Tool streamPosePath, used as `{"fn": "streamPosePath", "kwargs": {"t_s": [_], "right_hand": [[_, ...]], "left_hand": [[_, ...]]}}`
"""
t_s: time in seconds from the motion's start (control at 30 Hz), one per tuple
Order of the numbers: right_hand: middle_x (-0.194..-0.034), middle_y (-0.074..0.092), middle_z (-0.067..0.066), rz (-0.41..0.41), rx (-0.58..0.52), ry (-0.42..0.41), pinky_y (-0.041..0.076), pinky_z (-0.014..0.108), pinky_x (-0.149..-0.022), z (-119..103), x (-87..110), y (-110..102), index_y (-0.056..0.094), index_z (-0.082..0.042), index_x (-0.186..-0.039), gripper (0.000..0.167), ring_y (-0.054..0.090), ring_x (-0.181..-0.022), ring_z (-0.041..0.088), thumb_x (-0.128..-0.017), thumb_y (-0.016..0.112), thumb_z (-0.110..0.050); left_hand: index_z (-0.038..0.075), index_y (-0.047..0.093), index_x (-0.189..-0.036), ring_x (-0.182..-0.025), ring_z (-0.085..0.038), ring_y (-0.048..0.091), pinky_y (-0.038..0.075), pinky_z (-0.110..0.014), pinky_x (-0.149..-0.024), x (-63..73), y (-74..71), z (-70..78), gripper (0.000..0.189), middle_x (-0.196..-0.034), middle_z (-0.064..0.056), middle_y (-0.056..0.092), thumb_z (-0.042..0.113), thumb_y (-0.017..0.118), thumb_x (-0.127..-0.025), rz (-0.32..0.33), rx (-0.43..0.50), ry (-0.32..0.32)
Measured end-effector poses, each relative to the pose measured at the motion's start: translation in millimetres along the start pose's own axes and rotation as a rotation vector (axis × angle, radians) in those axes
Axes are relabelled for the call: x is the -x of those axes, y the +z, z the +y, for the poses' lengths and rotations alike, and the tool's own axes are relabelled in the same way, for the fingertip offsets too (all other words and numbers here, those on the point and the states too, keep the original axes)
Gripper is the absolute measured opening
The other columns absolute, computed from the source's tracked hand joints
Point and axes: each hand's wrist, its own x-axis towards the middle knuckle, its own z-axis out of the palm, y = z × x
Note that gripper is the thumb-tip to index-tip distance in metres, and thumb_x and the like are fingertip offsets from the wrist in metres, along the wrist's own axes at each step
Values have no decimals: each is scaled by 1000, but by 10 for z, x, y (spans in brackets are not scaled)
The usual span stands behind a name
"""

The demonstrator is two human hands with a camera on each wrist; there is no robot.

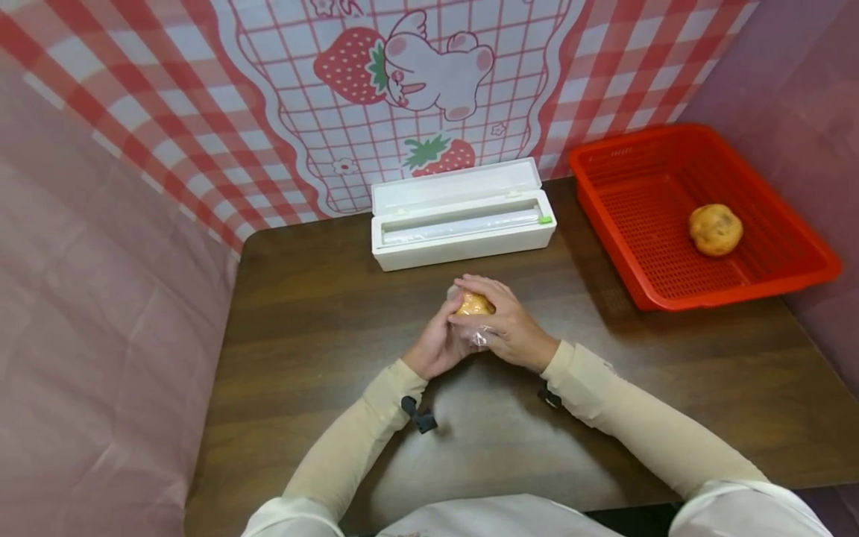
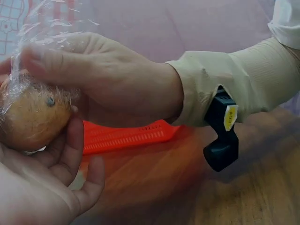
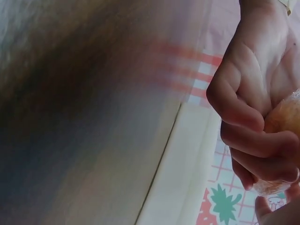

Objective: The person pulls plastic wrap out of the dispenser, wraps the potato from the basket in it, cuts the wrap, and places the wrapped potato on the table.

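A potato (image 1: 475, 304) with clear cling film (image 2: 47, 35) about it is between the two hands, over the middle of the table. My left hand (image 1: 439, 347) cups it from the left, and its fingers show beneath the potato in the left wrist view. From the right, my right hand (image 1: 510, 324) grips the potato and the film, with its thumb over the film. Loose film stands up above the potato in the left wrist view. In the right wrist view, curled fingers hide part of the wrapped potato (image 3: 283, 117).
Behind the hands stands a white cling film box (image 1: 463, 250), lid raised, with a film roll inside and a green slider (image 1: 545, 220). A red plastic basket (image 1: 644, 280) at the right holds another potato (image 1: 715, 230). A checked strawberry-print cloth hangs behind the brown table (image 1: 288, 335).
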Motion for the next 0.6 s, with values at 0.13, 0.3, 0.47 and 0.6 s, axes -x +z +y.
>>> {"fn": "streamPosePath", "kwargs": {"t_s": [0.13,0.3,0.47,0.6], "right_hand": [[-149,47,20,45,-50,62,36,50,-108,-10,16,2,79,-14,-110,34,47,-131,40,-98,64,-41],[-157,37,20,18,-144,166,32,51,-111,-29,-7,-7,82,-9,-95,9,37,-139,40,-87,80,-13],[-161,27,18,17,-274,386,31,56,-110,-49,-38,5,71,4,-119,44,32,-141,41,-77,84,4],[-153,39,24,9,-372,549,37,55,-105,-57,-55,-10,47,6,-145,76,45,-131,43,-77,80,8]], "left_hand": [[13,40,-137,-99,-15,62,50,-38,-90,21,-15,-52,71,-119,-1,60,65,59,-92,-46,-13,0],[15,52,-128,-96,-17,65,51,-39,-90,57,-26,-83,52,-108,2,69,59,49,-100,-50,17,-15],[15,47,-139,-97,-20,64,50,-41,-90,81,-7,-74,55,-115,-2,66,54,51,-99,-58,53,-23],[10,31,-151,-101,-22,63,49,-42,-92,85,17,-65,66,-123,-5,59,50,48,-102,-68,52,-28]]}}
